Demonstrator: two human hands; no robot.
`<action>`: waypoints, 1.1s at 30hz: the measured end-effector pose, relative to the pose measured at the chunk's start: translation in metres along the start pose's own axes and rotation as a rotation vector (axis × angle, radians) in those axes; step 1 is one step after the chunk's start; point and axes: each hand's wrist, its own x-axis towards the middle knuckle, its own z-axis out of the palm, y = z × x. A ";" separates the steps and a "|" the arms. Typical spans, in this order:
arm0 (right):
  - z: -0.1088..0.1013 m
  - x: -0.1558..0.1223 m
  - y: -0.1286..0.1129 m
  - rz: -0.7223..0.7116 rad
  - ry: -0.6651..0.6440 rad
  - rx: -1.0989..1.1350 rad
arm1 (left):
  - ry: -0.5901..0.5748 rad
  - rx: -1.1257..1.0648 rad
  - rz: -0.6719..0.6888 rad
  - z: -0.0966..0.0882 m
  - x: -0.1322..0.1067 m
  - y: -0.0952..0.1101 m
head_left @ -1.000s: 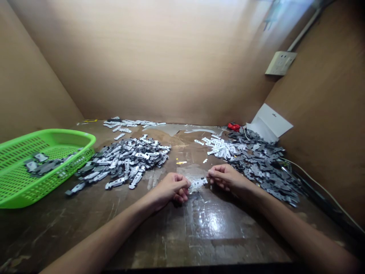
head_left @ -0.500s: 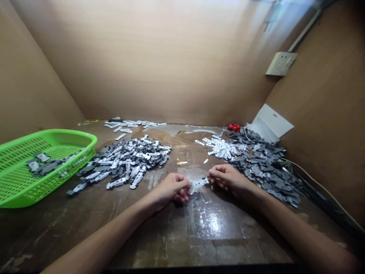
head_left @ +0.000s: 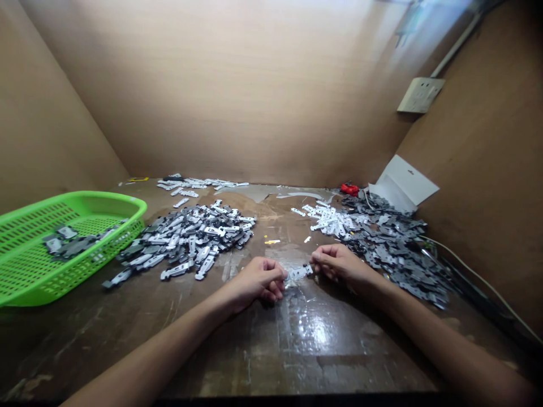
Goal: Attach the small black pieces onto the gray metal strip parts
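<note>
My left hand (head_left: 258,280) and my right hand (head_left: 338,263) meet at the middle of a worn wooden table (head_left: 305,345), both pinched on the ends of one small flat grey-and-white part (head_left: 298,273) held just above the tabletop. A heap of similar grey and white parts (head_left: 190,237) lies to the left of my hands. A darker grey heap (head_left: 390,243) with white strips (head_left: 328,217) at its near-left side lies to the right.
A green plastic basket (head_left: 123,206) holding a few grey parts stands at the left edge. More white strips (head_left: 195,183) lie at the back. A red object (head_left: 348,189), a white card (head_left: 405,183), a wall socket (head_left: 419,95) and a cable (head_left: 479,277) are at the right. Brown walls enclose the table.
Nothing has visibly changed beyond a slight shift of the camera; both hands stay pinched on the same small part.
</note>
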 end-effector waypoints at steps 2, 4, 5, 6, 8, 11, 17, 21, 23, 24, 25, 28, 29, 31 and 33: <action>0.000 0.000 0.000 -0.008 -0.002 -0.003 | 0.000 0.005 0.002 0.000 0.000 0.000; 0.000 0.000 0.001 -0.012 -0.005 -0.002 | 0.000 0.004 0.006 -0.001 0.000 -0.001; 0.000 0.000 0.001 -0.013 -0.005 0.000 | -0.001 0.001 0.009 -0.001 0.001 -0.002; 0.000 0.000 0.001 -0.012 -0.003 0.001 | -0.003 -0.002 0.011 -0.001 0.001 -0.002; 0.000 0.000 0.001 -0.009 0.004 0.001 | -0.009 -0.007 0.013 -0.001 0.001 -0.003; -0.001 0.001 0.001 -0.008 0.007 -0.004 | -0.014 -0.006 0.015 -0.002 0.002 -0.003; -0.002 0.001 0.004 -0.029 -0.006 -0.015 | -0.020 0.002 0.014 -0.002 0.001 -0.004; -0.002 0.002 0.005 -0.030 -0.007 -0.014 | -0.013 0.003 0.013 -0.002 0.002 -0.004; -0.002 0.001 0.005 -0.027 -0.009 -0.013 | -0.016 0.003 0.015 -0.003 0.002 -0.005; -0.002 0.001 0.004 -0.026 -0.008 -0.012 | -0.017 0.003 0.016 -0.003 0.002 -0.005; -0.002 0.001 0.004 -0.024 -0.006 -0.012 | -0.019 0.003 0.017 -0.003 0.002 -0.005; -0.002 0.001 0.004 -0.020 -0.005 -0.008 | -0.022 0.005 0.020 -0.003 0.002 -0.005; -0.002 0.001 0.004 -0.021 -0.005 -0.007 | -0.023 0.005 0.020 -0.003 0.002 -0.005; -0.002 0.000 0.004 -0.024 -0.004 -0.004 | -0.027 0.001 0.021 -0.003 0.002 -0.005; -0.003 0.000 0.003 -0.025 -0.004 0.000 | -0.030 -0.003 0.022 -0.003 0.003 -0.005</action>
